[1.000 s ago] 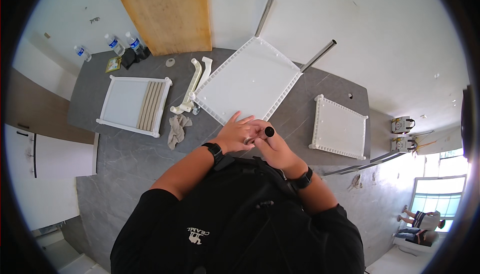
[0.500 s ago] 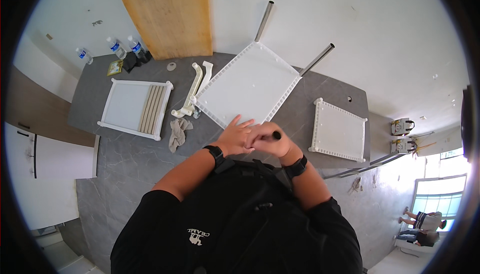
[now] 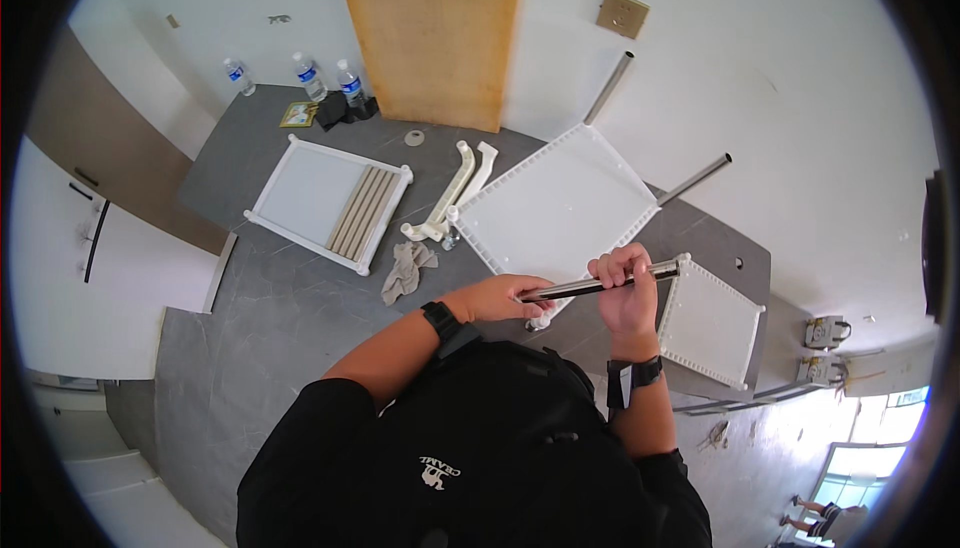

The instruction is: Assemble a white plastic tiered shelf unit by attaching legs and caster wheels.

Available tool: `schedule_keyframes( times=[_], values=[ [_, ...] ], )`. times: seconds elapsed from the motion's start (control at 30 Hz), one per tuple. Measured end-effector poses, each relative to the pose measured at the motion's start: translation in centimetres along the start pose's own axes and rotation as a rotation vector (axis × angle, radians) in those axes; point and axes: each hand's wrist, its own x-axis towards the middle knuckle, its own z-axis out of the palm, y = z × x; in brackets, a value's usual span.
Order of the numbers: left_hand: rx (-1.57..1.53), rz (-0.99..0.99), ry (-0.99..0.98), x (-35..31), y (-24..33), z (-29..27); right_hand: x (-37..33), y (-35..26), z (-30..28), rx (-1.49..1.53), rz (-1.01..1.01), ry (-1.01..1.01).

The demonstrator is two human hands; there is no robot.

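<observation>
A shiny metal tube (image 3: 577, 289) lies nearly level in front of me. My left hand (image 3: 505, 298) pinches its left end between thumb and fingers. Further right, my right hand (image 3: 628, 293) is closed around the same tube, whose other end sticks out past the fist. Beneath both hands is a white rectangular panel (image 3: 560, 198) with a ribbed rim, resting on the grey table (image 3: 490, 263). Two metal tubes, one far (image 3: 609, 88) and one at the right (image 3: 695, 179), stand up from its corners. Its near corner socket (image 3: 540, 323) shows just below the held tube.
At left lies a white framed panel (image 3: 310, 188) with beige slats (image 3: 362, 213). White curved brackets (image 3: 445, 198) and a grey rag (image 3: 408, 270) sit beside the middle panel. Another white panel (image 3: 710, 323) is at right. Bottles (image 3: 308, 76) and a wooden board (image 3: 430, 38) stand at the back.
The held tube has swung from pointing up toward me to lying nearly level. My right hand has moved right along it, and the left now grips its end. The view has shifted.
</observation>
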Motion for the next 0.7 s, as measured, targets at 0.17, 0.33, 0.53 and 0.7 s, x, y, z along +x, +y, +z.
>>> schedule_keyframes(
  times=[0.17,0.33,0.53,0.7],
  values=[
    [0.056,-0.099,0.158,-3.9,1.6,-1.8,1.3,2.9,-0.6,0.015,0.095,-0.004],
    [-0.107,0.024,0.681,-11.8,-2.7,-8.7,0.0,8.5,-3.2,-0.738,0.318,-0.02],
    [0.017,0.143,1.284,-22.6,-7.1,-17.3,-1.8,14.7,-4.4,-1.196,0.188,-0.088],
    [0.423,-0.281,1.403,-28.9,-11.1,-24.7,-2.1,14.3,-1.7,-1.421,0.119,-0.236]
  ],
)
